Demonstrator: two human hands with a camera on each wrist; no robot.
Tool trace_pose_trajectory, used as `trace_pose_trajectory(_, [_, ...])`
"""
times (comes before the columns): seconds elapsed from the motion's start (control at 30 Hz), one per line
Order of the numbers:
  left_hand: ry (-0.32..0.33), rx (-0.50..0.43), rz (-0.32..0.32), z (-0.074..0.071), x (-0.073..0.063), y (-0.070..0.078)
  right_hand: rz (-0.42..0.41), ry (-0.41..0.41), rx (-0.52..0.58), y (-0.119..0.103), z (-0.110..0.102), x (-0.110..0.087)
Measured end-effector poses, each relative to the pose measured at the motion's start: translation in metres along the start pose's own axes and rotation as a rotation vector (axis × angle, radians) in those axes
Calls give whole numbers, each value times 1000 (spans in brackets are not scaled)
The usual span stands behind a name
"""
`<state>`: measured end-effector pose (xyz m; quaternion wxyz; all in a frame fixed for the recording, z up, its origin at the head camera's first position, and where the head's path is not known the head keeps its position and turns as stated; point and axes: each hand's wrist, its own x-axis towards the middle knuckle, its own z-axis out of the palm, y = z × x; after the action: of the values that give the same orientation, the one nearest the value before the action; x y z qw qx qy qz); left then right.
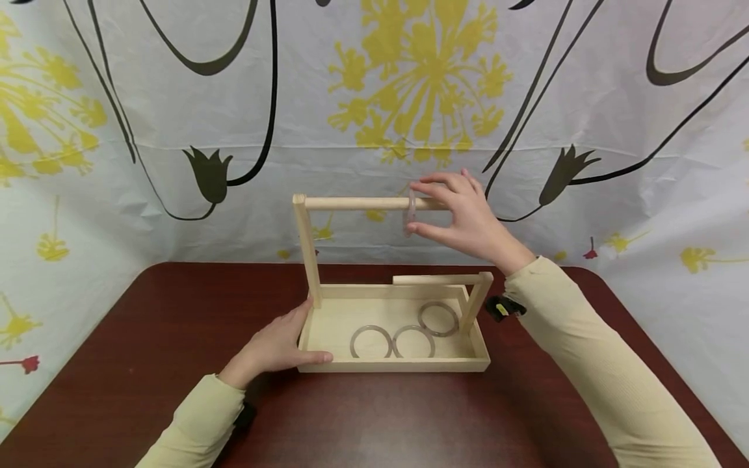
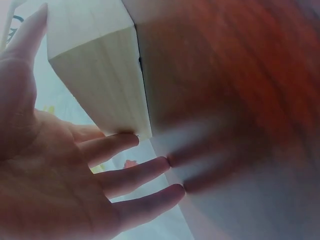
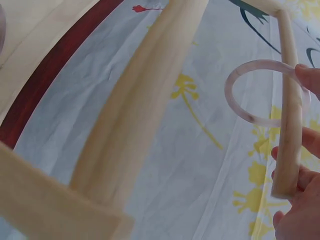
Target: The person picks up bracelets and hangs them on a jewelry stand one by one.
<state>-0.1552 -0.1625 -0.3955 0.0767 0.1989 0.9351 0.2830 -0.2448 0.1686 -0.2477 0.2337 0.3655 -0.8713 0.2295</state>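
Note:
My right hand (image 1: 468,211) pinches a translucent pinkish bangle (image 1: 411,213) between thumb and fingers. The bangle encircles the upper wooden rod (image 1: 357,203), near its free end; in the right wrist view, this rod (image 3: 291,135) passes through the bangle (image 3: 237,102). My left hand (image 1: 275,344) rests against the left end of a pale wooden tray (image 1: 392,366), thumb over the front rim. Seen from the left wrist, its fingers (image 2: 135,177) are extended, one touching the tray's corner (image 2: 102,75), others reaching the tabletop.
Inside the tray lie three more bangles: left (image 1: 371,327), middle (image 1: 413,327) and right (image 1: 439,303). A tall post (image 1: 307,253) carries the upper rod; a shorter post (image 1: 476,302) at right carries a lower rod (image 1: 435,280). Behind the dark table (image 1: 175,364) hangs a patterned cloth (image 1: 374,117).

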Motion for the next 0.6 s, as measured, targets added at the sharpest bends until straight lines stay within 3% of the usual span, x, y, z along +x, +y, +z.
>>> trace_pose_trajectory(0.23, [0, -25, 7, 1, 0, 0, -30, -37, -64, -8, 4, 5])
trace_pose_trajectory(0.6, [-11, -57, 9, 1, -2, 4, -67, -23, -124, -22, 13, 11])
